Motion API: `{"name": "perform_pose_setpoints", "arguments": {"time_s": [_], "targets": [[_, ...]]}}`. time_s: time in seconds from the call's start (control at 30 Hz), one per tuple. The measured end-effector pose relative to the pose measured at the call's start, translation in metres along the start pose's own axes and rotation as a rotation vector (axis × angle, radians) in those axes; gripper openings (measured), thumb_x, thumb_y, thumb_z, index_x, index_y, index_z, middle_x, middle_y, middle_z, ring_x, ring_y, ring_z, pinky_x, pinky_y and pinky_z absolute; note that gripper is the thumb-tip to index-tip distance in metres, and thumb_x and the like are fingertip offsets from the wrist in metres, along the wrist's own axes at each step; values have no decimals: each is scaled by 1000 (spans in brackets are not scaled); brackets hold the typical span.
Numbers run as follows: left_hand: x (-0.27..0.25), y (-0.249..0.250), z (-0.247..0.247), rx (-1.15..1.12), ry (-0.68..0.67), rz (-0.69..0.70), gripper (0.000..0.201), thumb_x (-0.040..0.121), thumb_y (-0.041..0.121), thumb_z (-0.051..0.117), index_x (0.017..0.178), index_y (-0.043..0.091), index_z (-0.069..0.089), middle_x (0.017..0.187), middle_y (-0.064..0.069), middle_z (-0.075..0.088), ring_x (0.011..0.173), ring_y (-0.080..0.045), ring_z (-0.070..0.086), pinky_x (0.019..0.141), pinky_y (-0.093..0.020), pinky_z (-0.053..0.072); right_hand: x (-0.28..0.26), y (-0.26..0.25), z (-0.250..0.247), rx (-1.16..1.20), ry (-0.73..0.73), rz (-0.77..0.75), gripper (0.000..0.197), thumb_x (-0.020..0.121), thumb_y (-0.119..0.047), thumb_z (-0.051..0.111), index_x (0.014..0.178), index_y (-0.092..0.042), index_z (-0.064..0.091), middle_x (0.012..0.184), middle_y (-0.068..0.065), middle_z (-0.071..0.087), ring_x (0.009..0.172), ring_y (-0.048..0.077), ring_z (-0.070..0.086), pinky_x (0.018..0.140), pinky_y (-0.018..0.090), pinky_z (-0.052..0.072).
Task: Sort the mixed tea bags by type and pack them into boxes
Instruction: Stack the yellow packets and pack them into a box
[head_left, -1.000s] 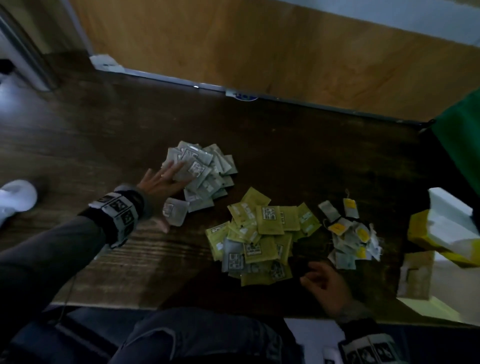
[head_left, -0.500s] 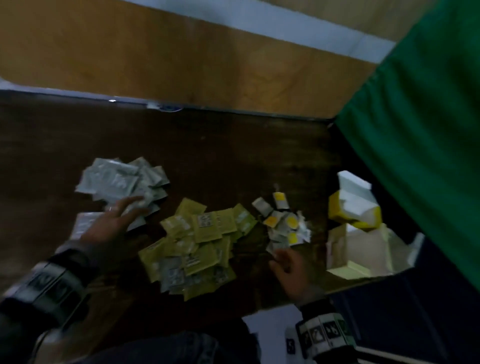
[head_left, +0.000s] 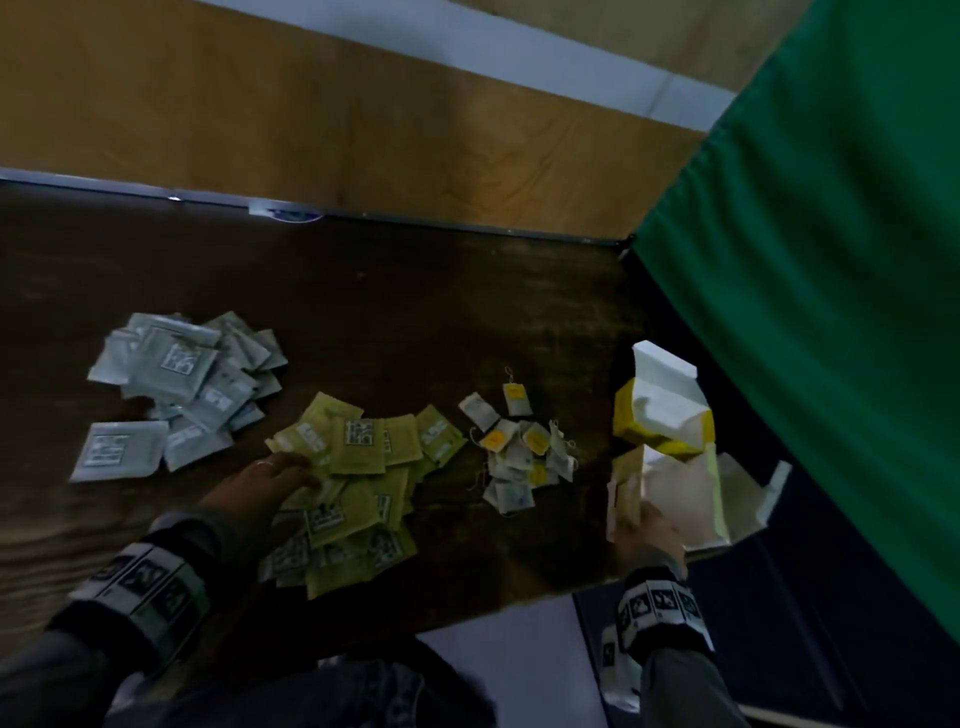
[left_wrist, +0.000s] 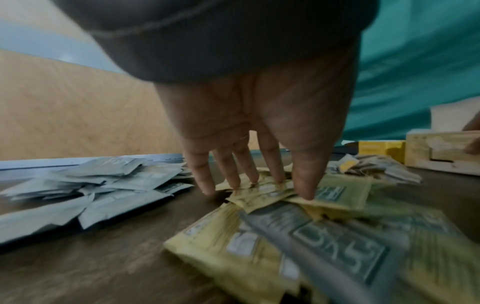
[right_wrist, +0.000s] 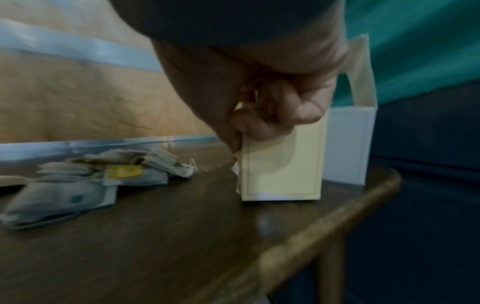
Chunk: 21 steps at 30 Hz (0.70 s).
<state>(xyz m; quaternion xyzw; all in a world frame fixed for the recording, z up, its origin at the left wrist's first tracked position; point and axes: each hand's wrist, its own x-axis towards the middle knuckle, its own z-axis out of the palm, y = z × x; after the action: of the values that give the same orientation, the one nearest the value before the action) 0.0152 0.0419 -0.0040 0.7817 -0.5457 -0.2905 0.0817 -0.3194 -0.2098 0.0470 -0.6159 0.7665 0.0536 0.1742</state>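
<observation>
Three sorted heaps lie on the dark wooden table (head_left: 395, 322): grey sachets (head_left: 182, 384) at left, green-yellow sachets (head_left: 358, 478) in the middle, small white bags with yellow tags (head_left: 524, 452) at right. My left hand (head_left: 270, 483) rests with straight fingertips (left_wrist: 302, 191) pressing on the green-yellow sachets (left_wrist: 285, 236). My right hand (head_left: 647, 530) grips the top edge of a pale yellow open box (right_wrist: 281, 164) at the table's right corner, fingers (right_wrist: 293, 111) curled over its rim. The same pale yellow box (head_left: 670, 499) stands in front of a bright yellow box (head_left: 660, 415).
A green curtain (head_left: 810, 291) hangs close on the right beside the boxes. A wood-panelled wall (head_left: 311, 130) runs behind the table. The table's rounded right corner (right_wrist: 363, 197) drops off just past the box. My dark trouser leg (head_left: 322, 691) is below the near edge.
My left hand left the grey heap and came down onto the green-yellow heap. My right hand moved right from near the tagged bags and took hold of the pale yellow box.
</observation>
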Motion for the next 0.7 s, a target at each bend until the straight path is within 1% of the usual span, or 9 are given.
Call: {"name": "perform_pose_setpoints", "arguments": {"time_s": [0.07,0.13,0.23,0.3,0.37,0.43,0.5,0.6,0.7], "targets": [[-3,7,-5,32,-16,-39,47,84,39,62,129,27,52,144,-3,36,130,-25,41,100,-35,41,-4,3,-4,9,44,-9,31,93,-27,51,117,-8,57,115,19,60,104,36,58,80,40,45],[-3,19,-9,72,14,-54,48,86,42,57,131,32,47,146,1,32,131,-21,40,101,-34,40,-13,10,-11,108,119,-113,25,94,-24,50,111,-6,58,112,19,58,97,38,58,73,38,41],[2,41,-14,45,46,0,47,87,43,53,132,35,43,148,6,28,130,-18,40,102,-34,40,-38,18,-17,240,233,-488,20,93,-11,52,104,3,60,111,22,55,83,29,51,69,32,35],[9,60,-18,6,31,40,45,89,42,52,132,36,42,148,7,26,131,-17,39,104,-35,40,-58,14,-15,253,190,-705,22,91,-16,55,100,0,66,109,17,57,87,22,50,74,28,38],[18,78,-20,-4,24,93,45,89,38,53,133,34,42,148,8,25,132,-17,37,105,-34,39,-65,10,-9,205,103,-843,41,92,-41,47,93,-8,71,100,10,59,86,23,56,73,28,40],[27,92,-17,55,-19,130,49,89,38,55,135,35,40,150,8,23,133,-16,34,106,-33,37,-68,6,0,58,-35,-930,36,91,-35,45,92,-11,71,100,9,60,85,24,59,69,28,41],[34,101,-7,225,-150,147,60,86,43,58,139,42,31,155,5,13,141,-20,19,112,-39,29,-70,6,9,-101,-190,-979,28,95,-24,45,98,-8,67,104,9,55,88,26,57,68,29,38],[37,104,15,580,-437,126,91,79,44,67,144,47,4,155,0,-22,143,-29,-20,110,-63,7,-82,9,22,-194,-238,-988,27,97,-23,41,98,-6,62,99,9,47,85,29,53,61,28,29],[29,92,23,625,-518,74,100,74,47,71,145,46,1,151,0,-34,137,-34,-32,103,-74,4,-98,10,38,-193,-266,-948,31,98,-24,35,98,-6,60,105,10,47,82,29,50,64,29,28]]}}
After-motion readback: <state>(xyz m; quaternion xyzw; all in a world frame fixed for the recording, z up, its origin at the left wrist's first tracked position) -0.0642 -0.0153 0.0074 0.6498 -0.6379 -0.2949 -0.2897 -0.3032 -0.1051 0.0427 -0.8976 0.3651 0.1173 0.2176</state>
